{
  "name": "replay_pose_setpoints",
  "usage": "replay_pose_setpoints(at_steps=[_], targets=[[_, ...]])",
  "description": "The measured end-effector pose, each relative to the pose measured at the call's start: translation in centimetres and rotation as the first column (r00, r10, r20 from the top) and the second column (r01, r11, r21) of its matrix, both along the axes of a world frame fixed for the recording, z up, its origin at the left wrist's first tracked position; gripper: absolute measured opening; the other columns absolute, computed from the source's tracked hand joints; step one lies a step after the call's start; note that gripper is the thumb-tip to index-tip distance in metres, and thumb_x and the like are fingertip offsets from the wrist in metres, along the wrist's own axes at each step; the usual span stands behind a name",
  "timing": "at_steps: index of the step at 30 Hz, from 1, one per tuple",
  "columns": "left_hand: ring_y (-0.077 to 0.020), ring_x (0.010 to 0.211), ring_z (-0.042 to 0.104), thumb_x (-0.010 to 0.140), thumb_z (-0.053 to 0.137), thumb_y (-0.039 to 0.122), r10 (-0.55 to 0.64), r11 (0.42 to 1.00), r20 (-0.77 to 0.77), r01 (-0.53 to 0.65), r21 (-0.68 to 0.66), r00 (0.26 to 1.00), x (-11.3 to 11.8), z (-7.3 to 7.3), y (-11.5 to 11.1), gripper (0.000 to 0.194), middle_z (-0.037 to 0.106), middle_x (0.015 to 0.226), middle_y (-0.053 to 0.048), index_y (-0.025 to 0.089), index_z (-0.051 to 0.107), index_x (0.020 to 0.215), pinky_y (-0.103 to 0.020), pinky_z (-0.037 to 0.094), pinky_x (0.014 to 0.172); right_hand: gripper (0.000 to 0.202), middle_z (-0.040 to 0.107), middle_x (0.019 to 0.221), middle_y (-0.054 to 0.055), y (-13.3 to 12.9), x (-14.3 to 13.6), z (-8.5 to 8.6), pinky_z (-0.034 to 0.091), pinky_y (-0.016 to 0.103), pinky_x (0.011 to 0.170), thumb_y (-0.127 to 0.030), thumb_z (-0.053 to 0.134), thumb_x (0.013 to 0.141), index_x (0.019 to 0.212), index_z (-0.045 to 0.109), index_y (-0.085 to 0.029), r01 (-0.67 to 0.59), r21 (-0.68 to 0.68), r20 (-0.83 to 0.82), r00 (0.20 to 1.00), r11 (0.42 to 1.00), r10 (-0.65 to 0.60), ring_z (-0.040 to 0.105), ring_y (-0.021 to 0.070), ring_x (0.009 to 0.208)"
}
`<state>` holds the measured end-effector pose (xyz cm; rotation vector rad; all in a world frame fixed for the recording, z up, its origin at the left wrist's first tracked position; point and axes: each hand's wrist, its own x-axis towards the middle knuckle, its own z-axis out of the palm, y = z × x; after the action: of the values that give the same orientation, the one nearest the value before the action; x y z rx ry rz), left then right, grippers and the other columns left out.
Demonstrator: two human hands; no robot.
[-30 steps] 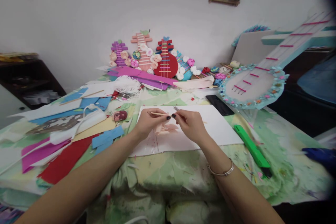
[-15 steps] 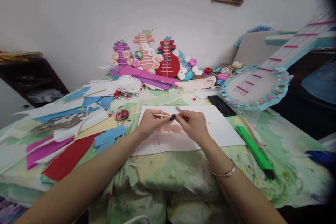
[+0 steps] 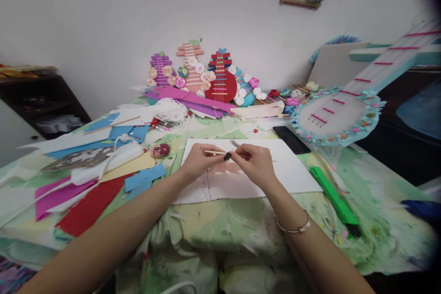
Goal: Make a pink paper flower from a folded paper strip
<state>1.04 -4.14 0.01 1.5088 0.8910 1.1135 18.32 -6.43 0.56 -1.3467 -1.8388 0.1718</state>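
Note:
Over a white sheet of paper point(image 3: 289, 170), my left hand point(image 3: 200, 163) and my right hand point(image 3: 255, 163) meet, thumbs nearly touching. Both are closed in a pinch around a thin wooden stick point(image 3: 214, 152), which lies roughly level between them. A pale stick end also shows to the right of my right hand. Any small piece between the fingertips is hidden. Peach-coloured paper pieces point(image 3: 225, 168) lie on the sheet just below my fingers. Behind my right hand the tip of a metal tool, perhaps scissors point(image 3: 234, 143), pokes out.
A black phone point(image 3: 291, 139) and a green box cutter point(image 3: 334, 195) lie at the right. Coloured paper and felt, such as a red piece point(image 3: 91, 206), cover the left side. Decorated model lutes point(image 3: 222, 85) stand against the wall; a larger light-blue one point(image 3: 337, 115) leans at the right.
The hands stay in nearly the same place, with only a slight shift of the fingertips at the stick. The whole view has moved a little.

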Motion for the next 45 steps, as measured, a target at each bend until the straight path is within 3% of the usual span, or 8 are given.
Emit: replay_pose_setpoints(at_steps=[12, 19, 25, 32, 37, 40, 45], targets=[[-0.0207, 0.071, 0.066, 0.057, 0.077, 0.03, -0.005, 0.999, 0.004, 0.005, -0.046, 1.0, -0.12, -0.2, 0.11, 0.027, 0.071, 0.075, -0.008, 0.011, 0.071, 0.076, -0.027, 0.05, 0.064, 0.019, 0.065, 0.062, 0.002, 0.11, 0.06, -0.19, 0.039, 0.022, 0.054, -0.035, 0.061, 0.073, 0.064, 0.062, -0.018, -0.05, -0.015, -0.09, 0.995, 0.999, 0.049, 0.056, 0.0123, 0.056], [-0.0215, 0.075, 0.066, 0.059, 0.075, 0.029, -0.026, 0.999, 0.031, 0.027, -0.036, 0.999, -0.13, 0.05, -0.13, 0.029, 0.072, 0.081, -0.009, 0.012, 0.072, 0.082, -0.028, 0.05, 0.068, 0.022, 0.063, 0.065, 0.003, -0.11, -0.06, 0.04, 0.039, 0.024, 0.059, -0.037, 0.06, 0.075, 0.064, 0.058, -0.018, -0.01, 0.08, -0.032, 0.999, 0.997, 0.013, 0.054, 0.0136, 0.06], [-0.0182, 0.068, 0.063, 0.063, 0.071, 0.031, 0.064, 0.998, -0.015, -0.064, 0.009, 0.998, -0.01, 0.35, -0.1, 0.022, 0.072, 0.073, -0.008, 0.012, 0.073, 0.074, -0.025, 0.047, 0.062, 0.021, 0.062, 0.064, 0.002, -0.15, -0.27, 0.01, 0.038, 0.025, 0.063, -0.035, 0.063, 0.074, 0.064, 0.056, -0.018, -0.003, 0.143, -0.009, 1.0, 0.99, 0.005, 0.053, 0.014, 0.062], [-0.0139, 0.054, 0.058, 0.062, 0.072, 0.031, 0.045, 0.997, -0.018, -0.046, -0.066, 0.999, -0.15, 0.41, 0.13, 0.021, 0.069, 0.064, -0.006, 0.012, 0.072, 0.071, -0.023, 0.043, 0.054, 0.013, 0.063, 0.066, 0.001, 0.16, -0.26, -0.27, 0.034, 0.027, 0.069, -0.027, 0.064, 0.073, 0.067, 0.058, -0.018, -0.013, 0.171, 0.007, 1.0, 0.985, 0.012, 0.054, 0.0141, 0.066], [-0.0155, 0.059, 0.059, 0.064, 0.071, 0.033, 0.056, 0.998, -0.05, -0.057, -0.017, 0.997, -0.22, 0.25, 0.22, 0.025, 0.07, 0.07, -0.007, 0.01, 0.072, 0.075, -0.024, 0.044, 0.056, 0.003, 0.066, 0.075, 0.0, -0.05, -0.25, 0.07, 0.028, 0.032, 0.076, -0.022, 0.059, 0.074, 0.075, 0.06, -0.019, -0.041, 0.152, 0.078, 0.996, 0.988, 0.029, 0.056, 0.0139, 0.068], [-0.0165, 0.064, 0.061, 0.065, 0.07, 0.033, 0.053, 0.998, -0.079, -0.05, 0.041, 0.995, -0.24, 0.19, 0.21, 0.025, 0.07, 0.074, -0.007, 0.011, 0.071, 0.076, -0.024, 0.045, 0.06, 0.011, 0.067, 0.083, 0.001, -0.27, -0.32, 0.17, 0.023, 0.035, 0.081, -0.02, 0.057, 0.074, 0.084, 0.061, -0.021, -0.043, 0.146, 0.133, 0.991, 0.988, 0.024, 0.057, 0.016, 0.078], [-0.0169, 0.07, 0.061, 0.066, 0.069, 0.033, 0.09, 0.983, -0.15, -0.064, 0.172, 0.985, -0.3, 0.2, 0.11, 0.023, 0.071, 0.076, -0.006, 0.013, 0.072, 0.076, -0.024, 0.045, 0.064, 0.009, 0.065, 0.087, 0.001, -0.24, -0.37, 0.0, 0.018, 0.037, 0.085, -0.019, 0.054, 0.078, 0.082, 0.061, -0.023, -0.046, 0.143, 0.19, 0.982, 0.989, 0.018, 0.054, 0.0177, 0.088]])
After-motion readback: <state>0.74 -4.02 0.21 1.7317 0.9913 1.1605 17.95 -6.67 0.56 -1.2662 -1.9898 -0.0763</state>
